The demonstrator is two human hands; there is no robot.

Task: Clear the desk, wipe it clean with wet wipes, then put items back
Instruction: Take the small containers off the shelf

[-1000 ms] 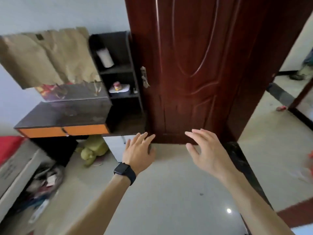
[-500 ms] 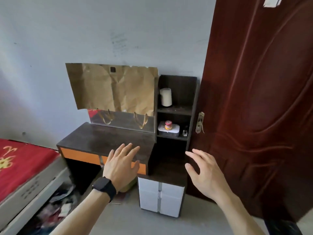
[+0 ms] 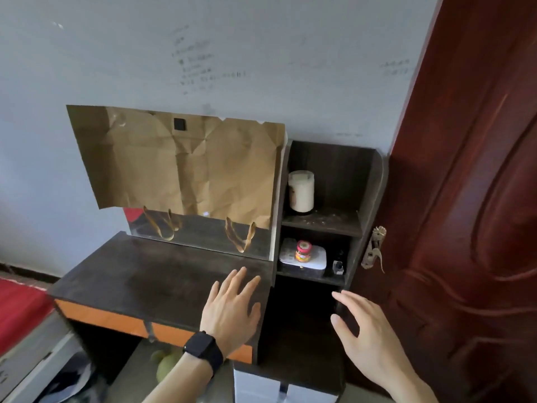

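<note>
Two bare hands reach forward, palms down and empty. The left hand [image 3: 232,312], with a black smartwatch [image 3: 203,349] on its wrist, has its fingers spread and pointing up and slightly right over the right end of the dark wood-grain desk with orange drawer fronts [image 3: 151,280]; whether it touches the top I cannot tell. The right hand [image 3: 366,333] is loosely open — fingers fanned toward the left, thumb below — in front of the dark shelf tower [image 3: 369,199] that stands against the desk's right end.

The desk sits against the grey wall [image 3: 203,48], its long axis running from lower left to upper right. A creased brown paper sheet [image 3: 186,161] covers the mirror behind it. On the upper shelf stands a white cylindrical jar [image 3: 301,191]; below, a small red-lidded jar [image 3: 303,251] rests on a white box [image 3: 316,258]. A dark red door [image 3: 470,199] stands just beside the tower.
</note>
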